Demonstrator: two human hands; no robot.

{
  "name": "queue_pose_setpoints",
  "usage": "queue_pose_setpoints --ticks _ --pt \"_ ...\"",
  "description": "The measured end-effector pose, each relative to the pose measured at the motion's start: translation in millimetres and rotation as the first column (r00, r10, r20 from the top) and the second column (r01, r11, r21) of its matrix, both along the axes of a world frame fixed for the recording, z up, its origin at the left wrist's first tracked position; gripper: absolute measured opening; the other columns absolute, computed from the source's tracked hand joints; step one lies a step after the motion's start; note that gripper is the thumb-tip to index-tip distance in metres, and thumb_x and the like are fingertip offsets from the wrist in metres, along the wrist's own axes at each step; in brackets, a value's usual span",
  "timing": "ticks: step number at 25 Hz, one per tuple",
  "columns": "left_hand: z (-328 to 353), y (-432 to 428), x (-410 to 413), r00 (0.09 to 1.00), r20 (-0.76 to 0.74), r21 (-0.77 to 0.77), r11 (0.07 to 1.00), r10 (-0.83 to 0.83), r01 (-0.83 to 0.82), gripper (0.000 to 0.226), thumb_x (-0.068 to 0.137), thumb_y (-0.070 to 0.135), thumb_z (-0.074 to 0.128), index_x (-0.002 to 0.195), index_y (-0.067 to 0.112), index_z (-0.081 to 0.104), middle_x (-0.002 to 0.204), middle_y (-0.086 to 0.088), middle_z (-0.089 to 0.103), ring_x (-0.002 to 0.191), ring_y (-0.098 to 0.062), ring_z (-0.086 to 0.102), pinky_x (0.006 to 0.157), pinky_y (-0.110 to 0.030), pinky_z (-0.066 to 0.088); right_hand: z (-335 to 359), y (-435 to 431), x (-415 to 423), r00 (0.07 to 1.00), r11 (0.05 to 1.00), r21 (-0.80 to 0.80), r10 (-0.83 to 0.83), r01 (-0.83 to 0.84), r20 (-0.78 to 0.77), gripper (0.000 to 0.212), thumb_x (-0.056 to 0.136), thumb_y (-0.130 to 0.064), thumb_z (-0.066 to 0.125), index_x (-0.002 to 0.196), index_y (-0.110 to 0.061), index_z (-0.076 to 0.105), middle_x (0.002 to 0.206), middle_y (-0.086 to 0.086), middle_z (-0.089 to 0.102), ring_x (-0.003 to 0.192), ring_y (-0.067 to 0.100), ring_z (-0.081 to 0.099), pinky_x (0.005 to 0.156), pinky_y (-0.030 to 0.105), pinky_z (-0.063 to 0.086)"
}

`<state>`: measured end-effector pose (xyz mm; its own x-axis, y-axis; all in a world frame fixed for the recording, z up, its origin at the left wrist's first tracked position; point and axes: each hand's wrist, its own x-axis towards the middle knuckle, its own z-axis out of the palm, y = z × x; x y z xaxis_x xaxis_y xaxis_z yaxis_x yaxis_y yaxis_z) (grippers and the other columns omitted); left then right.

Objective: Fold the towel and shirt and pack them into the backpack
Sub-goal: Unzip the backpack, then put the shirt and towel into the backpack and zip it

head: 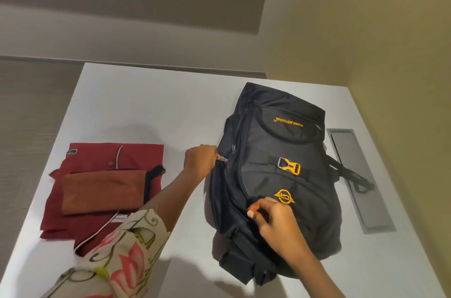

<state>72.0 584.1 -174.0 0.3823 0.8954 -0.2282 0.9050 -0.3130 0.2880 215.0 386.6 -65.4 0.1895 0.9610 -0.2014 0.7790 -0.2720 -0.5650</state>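
A black backpack point(280, 166) with orange logos and an orange buckle lies flat on the white table point(151, 102), its top toward me. My left hand point(201, 162) pinches a metal zipper pull point(221, 158) on the backpack's left side. Lower on the front, my right hand point(271, 218) grips the black fabric beside the zipper line. To the left lies a folded dark red shirt point(97, 158), and a folded brown towel point(102, 190) sits on top of it. The backpack's inside is hidden.
A grey recessed metal panel point(358, 180) is set in the table right of the backpack, with the bag's straps lying across it. A beige wall stands at the right and grey steps rise beyond the table's far edge.
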Motion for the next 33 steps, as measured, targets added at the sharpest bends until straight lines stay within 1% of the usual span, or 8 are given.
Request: queue_pose_setpoints --ticks 5,8,12,20,22,26,29,33 --pt "7.3 -24.0 -61.2 0.957 0.214 0.019 0.979 0.195 -0.203 0.027 0.100 0.021 0.046 0.120 0.021 0.064 0.115 0.003 0.069 0.098 -0.021 0.067 0.077 -0.028 0.048 -6.5 8.2 -17.6 0.982 0.982 -0.182 0.071 -0.039 0.175 0.011 0.089 -0.022 0.062 0.093 -0.017 0.071 0.089 -0.003 0.063 0.088 0.019 0.060 0.070 0.027 0.037" --pt "13.7 -36.6 -122.1 0.919 0.286 0.053 0.953 0.272 -0.298 0.026 0.095 0.015 0.046 0.110 0.020 0.067 0.111 0.002 0.069 0.097 -0.024 0.066 0.082 -0.036 0.048 -4.0 13.9 -36.6 0.967 0.996 -0.082 -0.001 0.022 0.254 0.012 0.086 -0.020 0.066 0.095 -0.013 0.071 0.095 0.005 0.066 0.097 0.028 0.059 0.070 0.028 0.035" --pt "14.5 -44.4 -209.9 0.916 0.239 0.169 0.915 0.323 -0.367 0.020 0.092 0.015 0.052 0.101 0.017 0.069 0.099 0.000 0.070 0.087 -0.023 0.066 0.083 -0.040 0.050 -1.3 35.0 -91.6 0.991 0.997 0.074 -0.017 0.007 0.132 0.015 0.085 -0.017 0.070 0.099 -0.012 0.071 0.096 0.006 0.063 0.095 0.025 0.054 0.074 0.028 0.039" --pt "10.5 -49.0 -306.7 0.950 0.110 0.186 0.933 0.292 -0.308 0.012 0.080 0.021 0.068 0.090 0.014 0.069 0.096 -0.003 0.067 0.089 -0.028 0.064 0.078 -0.041 0.047 -43.5 107.1 -215.7 0.980 0.970 -0.241 -0.068 0.022 -0.185 0.025 0.085 -0.026 0.069 0.101 -0.007 0.067 0.103 0.009 0.069 0.083 0.018 0.057 0.072 0.025 0.044" --pt "8.6 -50.0 -323.4 0.941 0.118 0.175 0.927 0.316 -0.333 0.016 0.079 0.023 0.070 0.092 0.014 0.068 0.102 -0.004 0.064 0.094 -0.028 0.062 0.082 -0.042 0.046 -59.6 122.0 -233.9 0.961 0.945 -0.316 -0.163 0.086 -0.224 0.047 0.078 -0.042 0.073 0.111 -0.011 0.060 0.112 0.010 0.063 0.100 0.024 0.058 0.085 0.032 0.048" --pt "2.0 -46.5 -353.4 0.854 0.093 0.002 0.858 0.512 -0.514 0.046 0.079 0.038 0.075 0.112 0.011 0.058 0.122 -0.011 0.053 0.113 -0.031 0.053 0.092 -0.047 0.043 -88.1 139.9 -262.2 0.904 0.855 -0.454 -0.375 0.251 -0.207 0.103 0.068 -0.054 0.081 0.145 -0.012 0.025 0.142 0.017 0.035 0.135 0.037 0.032 0.107 0.048 0.036" --pt "-7.5 -39.0 -365.3 0.706 0.093 -0.309 0.694 0.702 -0.650 0.082 0.077 0.048 0.076 0.137 0.007 0.039 0.139 -0.017 0.041 0.128 -0.035 0.043 0.101 -0.048 0.040 -101.5 143.1 -274.2 0.881 0.826 -0.447 -0.449 0.344 -0.151 0.121 0.065 -0.051 0.084 0.152 -0.014 0.009 0.149 0.020 0.031 0.138 0.040 0.029 0.110 0.056 0.031" --pt "-13.7 -32.8 -366.1 0.540 0.214 -0.612 0.542 0.814 -0.576 0.095 0.063 0.057 0.079 0.136 0.008 0.043 0.129 -0.007 0.054 0.118 -0.029 0.055 0.100 -0.044 0.047 -112.7 149.0 -273.9 0.855 0.790 -0.488 -0.495 0.370 -0.154 0.131 0.056 -0.050 0.088 0.151 -0.023 0.001 0.147 0.018 0.038 0.134 0.043 0.035 0.110 0.060 0.029"
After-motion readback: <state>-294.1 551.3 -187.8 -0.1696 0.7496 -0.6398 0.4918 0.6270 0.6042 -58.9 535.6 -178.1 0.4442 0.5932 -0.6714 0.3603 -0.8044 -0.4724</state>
